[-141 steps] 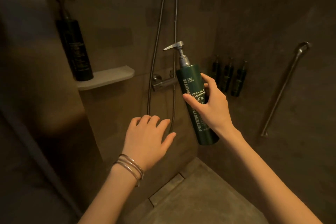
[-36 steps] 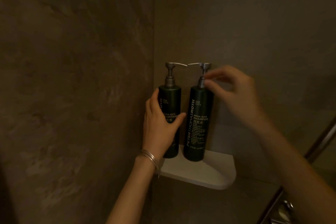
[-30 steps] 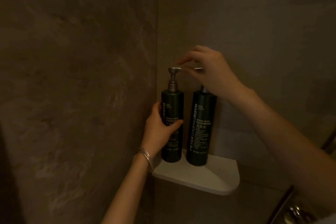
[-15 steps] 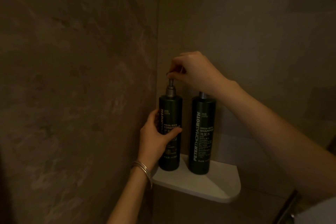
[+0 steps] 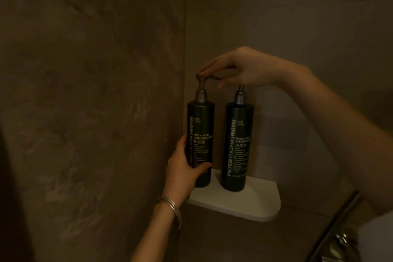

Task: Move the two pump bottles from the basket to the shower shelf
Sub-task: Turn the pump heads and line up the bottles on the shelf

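Gripping the conditioner point(image 5: 200, 134) low on its body, the left hand point(image 5: 182, 173) steadies it on the shelf point(image 5: 251, 202). Above, the right hand point(image 5: 240, 70) pinches its pump point(image 5: 205, 77). Just right stands the shampoo point(image 5: 237, 144), upright. Twisting hard could tip either bottle off. No basket shows.

Mottled brown stone-look wall point(image 5: 91, 91) at left. Metal rail point(image 5: 336, 223) slants at lower right; chrome fitting point(image 5: 340, 242) beside it.
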